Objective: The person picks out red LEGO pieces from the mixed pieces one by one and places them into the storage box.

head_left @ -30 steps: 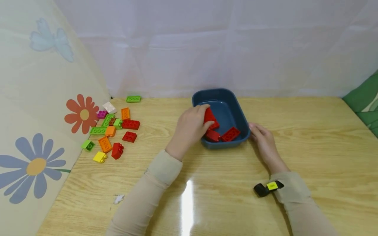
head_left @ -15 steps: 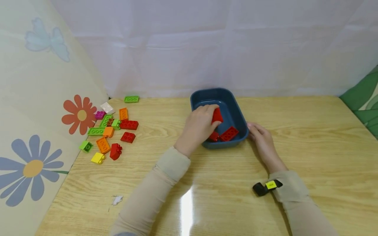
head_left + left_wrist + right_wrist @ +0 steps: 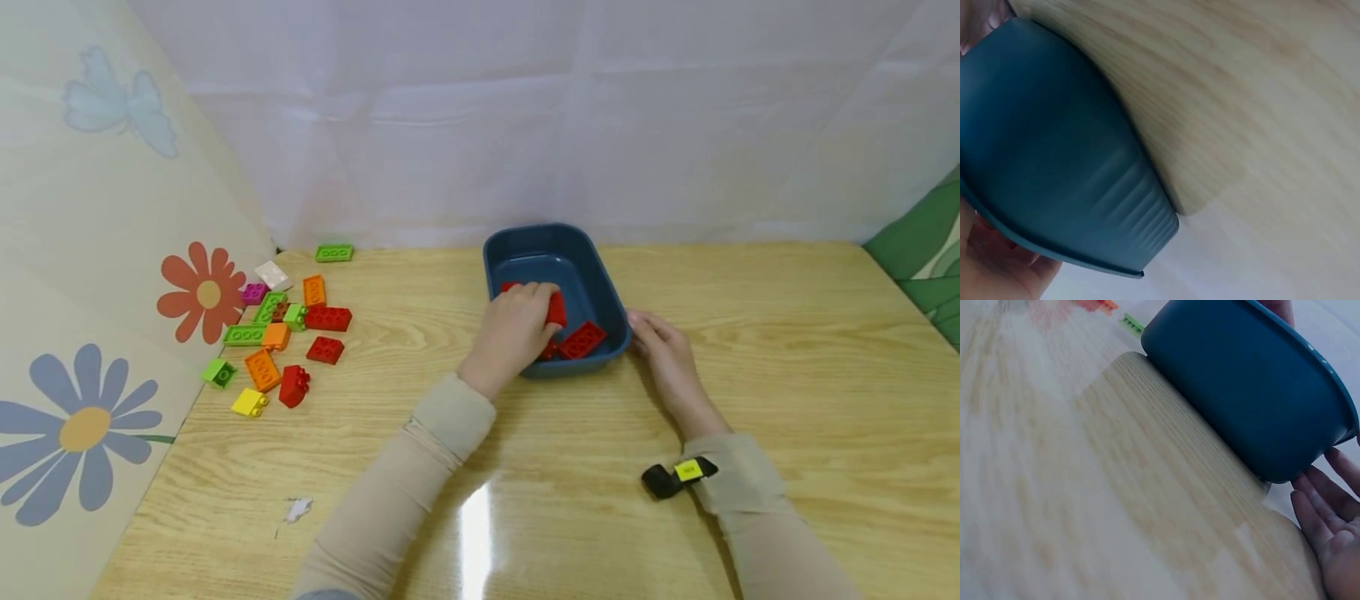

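Observation:
In the head view a dark blue plastic bin point(image 3: 611, 300) stands against the back curtain, with red toy bricks inside. My left hand point(image 3: 517, 329) reaches over the near left rim and grips a red brick point(image 3: 557, 310) low in the bin. Another red brick point(image 3: 582, 341) lies bottom-up by the near right corner, and more red shows partly hidden around the hand. My right hand point(image 3: 670, 362) touches the bin's right side near that corner. In the right wrist view its loosely extended fingers point(image 3: 1319, 500) meet the bin's wall point(image 3: 1235, 387).
At the table's left lie several loose bricks: red point(image 3: 327, 317), orange point(image 3: 262, 369), green point(image 3: 333, 252), yellow point(image 3: 250, 402), magenta point(image 3: 254, 293) and white point(image 3: 273, 275). A white curtain point(image 3: 420, 125) closes the back, and a flowered panel point(image 3: 90, 250) borders the left.
My left hand has moved right and deeper into the bin with the red brick. The right hand stays at the bin's side. The head view has shifted slightly.

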A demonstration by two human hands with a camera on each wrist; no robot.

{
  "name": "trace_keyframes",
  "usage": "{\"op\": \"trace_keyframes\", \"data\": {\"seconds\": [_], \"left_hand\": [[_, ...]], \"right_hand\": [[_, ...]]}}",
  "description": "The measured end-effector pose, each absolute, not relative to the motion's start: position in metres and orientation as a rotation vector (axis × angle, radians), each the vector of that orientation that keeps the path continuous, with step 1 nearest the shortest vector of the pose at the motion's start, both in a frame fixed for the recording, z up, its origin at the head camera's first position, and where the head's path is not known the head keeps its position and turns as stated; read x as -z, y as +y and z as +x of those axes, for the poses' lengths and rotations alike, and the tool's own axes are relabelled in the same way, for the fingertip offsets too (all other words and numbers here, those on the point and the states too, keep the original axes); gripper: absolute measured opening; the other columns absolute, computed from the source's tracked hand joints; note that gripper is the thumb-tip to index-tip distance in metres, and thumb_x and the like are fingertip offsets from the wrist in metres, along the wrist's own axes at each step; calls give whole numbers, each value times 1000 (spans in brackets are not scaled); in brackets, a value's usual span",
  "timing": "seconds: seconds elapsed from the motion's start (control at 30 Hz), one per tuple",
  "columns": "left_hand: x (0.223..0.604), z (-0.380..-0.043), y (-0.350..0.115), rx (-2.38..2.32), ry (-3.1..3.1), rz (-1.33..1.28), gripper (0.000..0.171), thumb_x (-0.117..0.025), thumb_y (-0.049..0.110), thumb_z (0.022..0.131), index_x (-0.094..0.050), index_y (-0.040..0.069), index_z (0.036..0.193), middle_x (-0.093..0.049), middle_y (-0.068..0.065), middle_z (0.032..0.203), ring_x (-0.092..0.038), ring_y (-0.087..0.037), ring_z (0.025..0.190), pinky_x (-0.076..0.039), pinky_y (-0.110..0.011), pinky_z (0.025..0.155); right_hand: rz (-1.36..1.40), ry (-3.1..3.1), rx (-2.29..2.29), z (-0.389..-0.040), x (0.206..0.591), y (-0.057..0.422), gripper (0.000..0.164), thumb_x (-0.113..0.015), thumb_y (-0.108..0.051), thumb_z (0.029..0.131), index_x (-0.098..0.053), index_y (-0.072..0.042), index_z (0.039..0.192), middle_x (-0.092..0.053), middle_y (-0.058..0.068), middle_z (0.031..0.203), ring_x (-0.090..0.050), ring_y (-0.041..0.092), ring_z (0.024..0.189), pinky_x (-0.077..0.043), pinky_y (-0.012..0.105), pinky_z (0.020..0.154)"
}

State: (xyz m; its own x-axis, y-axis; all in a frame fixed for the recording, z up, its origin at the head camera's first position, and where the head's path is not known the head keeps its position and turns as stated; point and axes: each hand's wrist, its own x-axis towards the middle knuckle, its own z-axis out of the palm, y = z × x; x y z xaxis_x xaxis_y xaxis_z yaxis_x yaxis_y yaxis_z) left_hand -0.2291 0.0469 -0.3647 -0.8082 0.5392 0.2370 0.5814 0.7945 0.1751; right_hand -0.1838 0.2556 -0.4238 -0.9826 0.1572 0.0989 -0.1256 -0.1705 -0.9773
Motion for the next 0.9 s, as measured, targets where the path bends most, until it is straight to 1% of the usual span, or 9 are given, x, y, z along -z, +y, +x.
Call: {"op": "trace_keyframes", "data": {"seconds": [0.13, 0.27, 0.47, 0.6, 0.7, 0.9], "left_hand": [[368, -230, 49, 361, -2853, -852, 52, -67, 35, 83, -56, 10, 127, -69, -5, 117, -60, -20, 97, -58, -32, 81], [368, -229, 52, 329, -2885, -851, 51, -67, 34, 84, -56, 10, 127, -69, -5, 117, -61, -20, 96, -57, -32, 84], [371, -232, 58, 225, -2857, -889, 44, -68, 33, 83, -61, 10, 120, -72, -3, 109, -62, -20, 91, -56, -33, 81], [372, -233, 60, 178, -2861, -894, 38, -69, 33, 82, -63, 12, 113, -72, -1, 104, -61, -20, 90, -53, -32, 79], [373, -233, 61, 166, -2867, -880, 37, -70, 34, 81, -64, 13, 111, -72, -1, 102, -61, -20, 90, -51, -32, 79], [374, -235, 61, 164, -2877, -851, 37, -69, 35, 81, -65, 12, 111, -73, -1, 102, -61, -19, 90, -51, -33, 80]], "right_hand": [[-47, -1918, -2254, -184, 424, 255, 14, -56, -16, 93, -69, -20, 91, -72, -18, 89, -64, -3, 83, -53, 6, 71], [-60, -1928, -2247, -185, 425, 255, 13, -56, -17, 92, -69, -20, 91, -72, -18, 89, -65, -3, 83, -53, 6, 71], [-58, -1909, -2256, -184, 425, 256, 14, -56, -16, 92, -70, -20, 91, -72, -18, 88, -65, -3, 82, -53, 7, 71], [-44, -1910, -2255, -184, 426, 256, 15, -56, -15, 93, -70, -20, 92, -72, -17, 88, -65, -3, 82, -53, 7, 71], [-45, -1912, -2254, -185, 426, 256, 15, -56, -16, 93, -70, -20, 92, -72, -17, 88, -65, -3, 82, -53, 6, 71], [-35, -1929, -2235, -185, 427, 256, 14, -55, -16, 93, -69, -19, 92, -72, -18, 88, -65, -3, 82, -53, 6, 71]]}}
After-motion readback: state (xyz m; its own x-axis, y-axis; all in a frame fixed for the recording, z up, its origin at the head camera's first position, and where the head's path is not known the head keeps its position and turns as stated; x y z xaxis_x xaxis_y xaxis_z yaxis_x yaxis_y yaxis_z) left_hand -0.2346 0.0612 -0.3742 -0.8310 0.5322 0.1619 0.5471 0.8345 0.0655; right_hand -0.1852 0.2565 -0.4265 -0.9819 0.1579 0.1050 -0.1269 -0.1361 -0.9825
